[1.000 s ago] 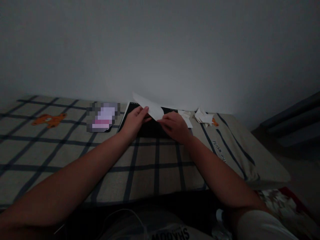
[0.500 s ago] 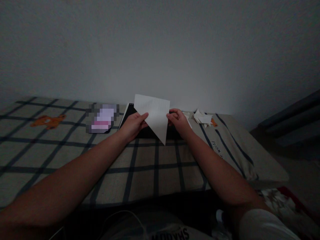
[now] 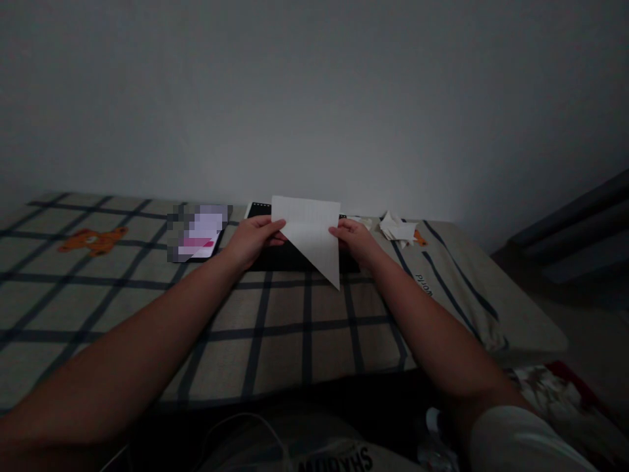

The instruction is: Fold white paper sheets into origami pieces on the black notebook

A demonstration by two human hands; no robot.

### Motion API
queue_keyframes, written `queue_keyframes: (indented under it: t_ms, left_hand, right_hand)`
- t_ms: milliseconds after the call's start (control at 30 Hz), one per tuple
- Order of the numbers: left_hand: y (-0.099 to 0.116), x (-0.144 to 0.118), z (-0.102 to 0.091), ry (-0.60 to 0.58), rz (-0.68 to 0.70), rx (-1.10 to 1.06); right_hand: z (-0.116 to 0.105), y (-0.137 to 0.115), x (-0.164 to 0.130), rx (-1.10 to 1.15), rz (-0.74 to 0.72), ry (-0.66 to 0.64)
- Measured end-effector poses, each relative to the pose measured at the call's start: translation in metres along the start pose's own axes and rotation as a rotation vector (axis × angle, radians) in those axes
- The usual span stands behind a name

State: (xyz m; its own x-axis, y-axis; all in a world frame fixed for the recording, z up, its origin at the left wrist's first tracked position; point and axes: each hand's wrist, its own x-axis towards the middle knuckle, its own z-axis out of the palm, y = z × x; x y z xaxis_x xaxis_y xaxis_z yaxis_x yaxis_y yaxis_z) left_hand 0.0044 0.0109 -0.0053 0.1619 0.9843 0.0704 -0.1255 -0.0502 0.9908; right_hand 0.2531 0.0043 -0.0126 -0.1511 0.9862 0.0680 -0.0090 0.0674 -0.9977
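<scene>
A white sheet of paper, its lower edge running slantwise to a point at the lower right, is held up between my two hands. My left hand pinches its left edge between thumb and fingers. At the right edge, my right hand grips it the same way. Beneath and behind the paper lies a black notebook or board with a row of small holes along its far edge; the paper and my hands hide much of it.
A phone with a lit, blurred screen lies to the left on the checked cloth. Crumpled white paper sits to the right. A plain wall rises behind. Paper scraps fill a red-edged container at the lower right.
The paper has shifted slightly right and been turned so its right edge hangs nearly vertical. My left hand has moved a little up and left along its edge.
</scene>
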Motion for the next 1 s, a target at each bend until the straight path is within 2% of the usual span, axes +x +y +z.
queue_keyframes:
  t_ms: [267, 600, 767, 1000]
  left_hand:
    - [0.004, -0.002, -0.003, -0.095, 0.013, 0.032]
    - [0.008, -0.004, -0.002, -0.103, 0.007, -0.1]
    - [0.003, -0.004, 0.002, 0.004, 0.048, 0.087]
    - [0.006, -0.009, 0.006, -0.032, 0.118, 0.161]
  right_hand:
    - [-0.005, -0.006, -0.001, 0.075, 0.001, 0.031]
    - [-0.011, 0.001, 0.002, 0.161, -0.008, 0.017]
    - [-0.01, -0.003, -0.001, 0.051, -0.039, 0.008]
    - [-0.006, -0.003, -0.001, -0.245, -0.185, 0.063]
